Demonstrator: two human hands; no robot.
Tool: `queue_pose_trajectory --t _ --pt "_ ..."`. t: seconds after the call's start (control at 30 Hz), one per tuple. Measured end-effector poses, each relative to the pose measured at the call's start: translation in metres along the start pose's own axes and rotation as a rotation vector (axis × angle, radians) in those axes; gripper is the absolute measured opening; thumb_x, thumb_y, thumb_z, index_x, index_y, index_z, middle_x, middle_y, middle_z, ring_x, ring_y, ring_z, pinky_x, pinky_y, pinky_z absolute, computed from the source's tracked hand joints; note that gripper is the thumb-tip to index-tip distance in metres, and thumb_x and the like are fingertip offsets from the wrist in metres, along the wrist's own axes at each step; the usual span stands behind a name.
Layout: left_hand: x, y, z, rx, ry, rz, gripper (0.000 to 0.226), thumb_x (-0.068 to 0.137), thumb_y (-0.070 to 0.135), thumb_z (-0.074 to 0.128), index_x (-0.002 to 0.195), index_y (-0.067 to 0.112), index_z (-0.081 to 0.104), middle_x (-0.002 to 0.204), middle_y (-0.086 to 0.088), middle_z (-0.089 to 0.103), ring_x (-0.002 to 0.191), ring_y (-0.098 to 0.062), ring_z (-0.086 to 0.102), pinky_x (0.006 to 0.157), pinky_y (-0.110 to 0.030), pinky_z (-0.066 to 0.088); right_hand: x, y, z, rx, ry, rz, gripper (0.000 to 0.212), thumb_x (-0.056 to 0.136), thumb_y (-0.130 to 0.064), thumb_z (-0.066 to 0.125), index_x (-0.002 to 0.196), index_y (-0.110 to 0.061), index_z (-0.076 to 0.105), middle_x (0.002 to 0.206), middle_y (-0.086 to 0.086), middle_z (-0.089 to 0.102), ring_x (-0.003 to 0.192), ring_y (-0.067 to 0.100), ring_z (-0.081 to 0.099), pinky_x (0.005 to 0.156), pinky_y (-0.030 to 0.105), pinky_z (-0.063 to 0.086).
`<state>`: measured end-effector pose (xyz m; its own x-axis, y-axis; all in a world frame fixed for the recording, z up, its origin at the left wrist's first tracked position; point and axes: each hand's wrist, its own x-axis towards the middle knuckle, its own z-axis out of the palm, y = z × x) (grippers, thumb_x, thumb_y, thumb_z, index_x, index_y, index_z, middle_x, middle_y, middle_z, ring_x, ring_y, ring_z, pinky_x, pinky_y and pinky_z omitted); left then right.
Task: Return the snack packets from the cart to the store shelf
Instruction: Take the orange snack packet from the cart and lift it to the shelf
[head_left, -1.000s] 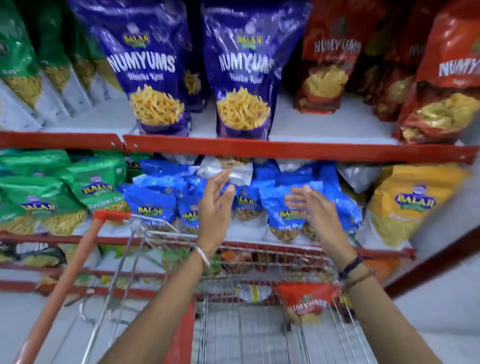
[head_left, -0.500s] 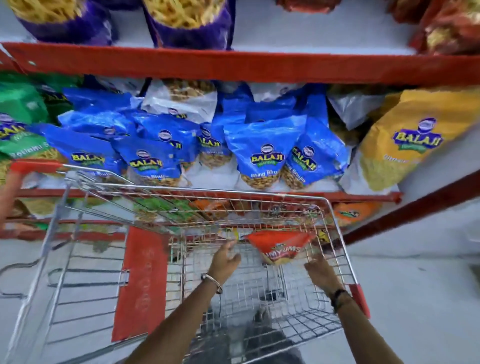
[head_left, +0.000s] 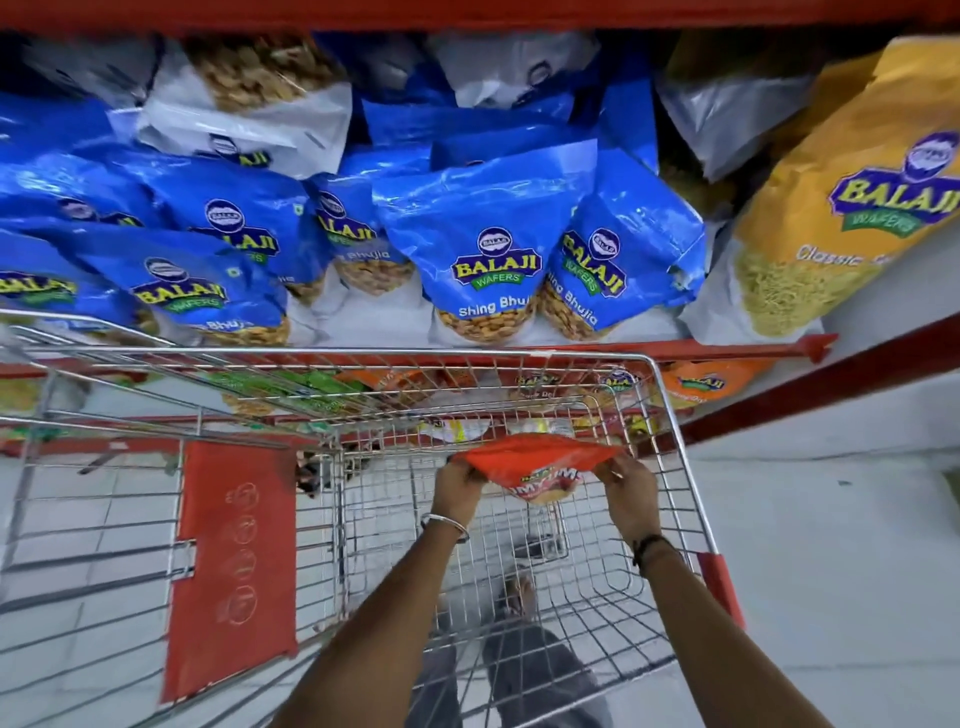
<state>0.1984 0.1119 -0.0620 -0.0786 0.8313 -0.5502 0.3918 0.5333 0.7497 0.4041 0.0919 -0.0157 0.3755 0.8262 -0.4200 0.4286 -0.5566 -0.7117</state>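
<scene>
Red snack packet: the only packet visible in the wire cart, held up near the far end of the basket, its top edge stretched level between the two hands. Reading left to right: the cart's red fold-down panel stands at the near left; the left hand, wrist banded with a metal bangle, pinches the packet's left top corner; the packet's body hangs below that edge, printed face toward the camera, apparently clear of the basket floor, though this cannot be confirmed; the right hand, wrist carrying a dark band, pinches the right top corner. Both hands are closed on the packet, fingers narrow around its sealed edge. Above the cart's far rim, the store shelf carries blue packets across left and centre and a yellow packet leaning at the far right; a lower shelf with orange and green packs shows through the mesh.

Step in hand, as judged: lifting the packet out of the cart for return to the shelf. The next move calls for raising it clear of the far rim and carrying it to the shelf where matching red packets belong; no such packets appear in this view, so the destination likely lies outside it.
</scene>
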Motion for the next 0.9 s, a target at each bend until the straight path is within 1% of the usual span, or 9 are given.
queue_pose_trajectory --t 0.1,0.23,0.37,0.43,0.5,0.6,0.73,0.8,0.9 --pt "-0.004 0.000 -0.008 0.001 0.037 0.088 0.015 0.076 -0.009 0.053 0.071 -0.002 0.067 0.069 -0.021 0.066 0.070 -0.020 0.055 0.075 -0.042 0.052 -0.002 0.001 -0.001 -0.019 -0.010 -0.001 0.020 0.085 0.005 0.053 0.099 0.002 0.067 0.096 0.011 0.068 0.087 0.019 0.057 0.087 0.031 0.049" --pt "-0.023 0.018 -0.030 -0.099 0.073 0.162 0.012 0.077 0.003 0.057 0.072 0.007 0.068 0.073 -0.018 0.068 0.071 -0.022 0.057 0.073 -0.042 0.051 -0.020 -0.012 -0.012 -0.031 -0.018 -0.133 0.012 0.084 -0.004 0.061 0.078 -0.013 0.067 0.083 0.006 0.068 0.072 0.016 0.058 0.073 0.028 0.045" --pt "-0.056 0.058 -0.056 -0.268 0.095 0.176 0.020 0.079 -0.007 0.056 0.076 0.011 0.066 0.086 -0.016 0.065 0.082 -0.030 0.061 0.080 -0.054 0.055 -0.043 -0.031 -0.032 0.057 -0.013 -0.178 0.035 0.084 -0.007 0.062 0.065 -0.036 0.054 0.079 -0.004 0.066 0.077 0.021 0.065 0.073 0.042 0.055" --pt "-0.074 0.082 -0.069 -0.335 0.144 0.251 0.021 0.080 -0.005 0.057 0.084 0.012 0.069 0.094 -0.017 0.069 0.083 -0.031 0.064 0.075 -0.049 0.055 -0.054 -0.047 -0.043 0.156 0.005 -0.211 0.033 0.085 -0.008 0.061 0.065 -0.034 0.057 0.079 -0.005 0.068 0.078 0.024 0.067 0.073 0.039 0.056" --pt "-0.091 0.107 -0.082 -0.314 0.211 0.356 0.020 0.081 0.002 0.059 0.080 0.020 0.069 0.084 -0.008 0.071 0.074 -0.021 0.062 0.070 -0.043 0.053 -0.068 -0.073 -0.056 0.221 0.048 -0.302 0.025 0.084 -0.016 0.063 0.062 -0.028 0.057 0.072 -0.002 0.067 0.070 0.020 0.064 0.065 0.035 0.052" --pt "-0.113 0.145 -0.104 -0.309 0.242 0.464 0.009 0.075 0.026 0.062 0.072 0.032 0.069 0.069 0.018 0.071 0.074 -0.021 0.065 0.075 -0.051 0.057 -0.087 -0.115 -0.079 0.355 0.113 -0.453 0.031 0.083 -0.013 0.063 0.058 -0.024 0.048 0.054 -0.009 0.057 0.053 -0.003 0.051 0.055 0.017 0.043" --pt "-0.149 0.209 -0.129 -0.393 0.271 0.554 0.016 0.078 0.020 0.061 0.071 0.032 0.069 0.082 -0.003 0.072 0.085 -0.033 0.069 0.079 -0.055 0.056 -0.105 -0.169 -0.117 0.497 0.116 -0.587 0.023 0.086 -0.011 0.059 0.065 -0.020 0.055 0.063 -0.011 0.065 0.061 0.001 0.061 0.053 0.015 0.048" --pt "-0.162 0.242 -0.140 -0.428 0.273 0.640 0.024 0.082 0.011 0.060 0.068 0.029 0.066 0.081 -0.008 0.070 0.079 -0.024 0.068 0.078 -0.049 0.058 -0.112 -0.199 -0.139 0.535 0.139 -0.667 0.024 0.087 -0.012 0.059 0.065 -0.022 0.055 0.063 -0.015 0.065 0.062 -0.002 0.060 0.054 0.010 0.047" --pt "-0.177 0.292 -0.156 -0.493 0.248 0.752 0.032 0.085 0.005 0.057 0.068 0.031 0.064 0.070 0.004 0.067 0.063 0.002 0.061 0.060 -0.025 0.058 -0.116 -0.244 -0.173 0.551 0.200 -0.819 0.028 0.086 -0.010 0.059 0.062 -0.023 0.053 0.057 -0.017 0.060 0.057 -0.004 0.053 0.055 0.007 0.042"
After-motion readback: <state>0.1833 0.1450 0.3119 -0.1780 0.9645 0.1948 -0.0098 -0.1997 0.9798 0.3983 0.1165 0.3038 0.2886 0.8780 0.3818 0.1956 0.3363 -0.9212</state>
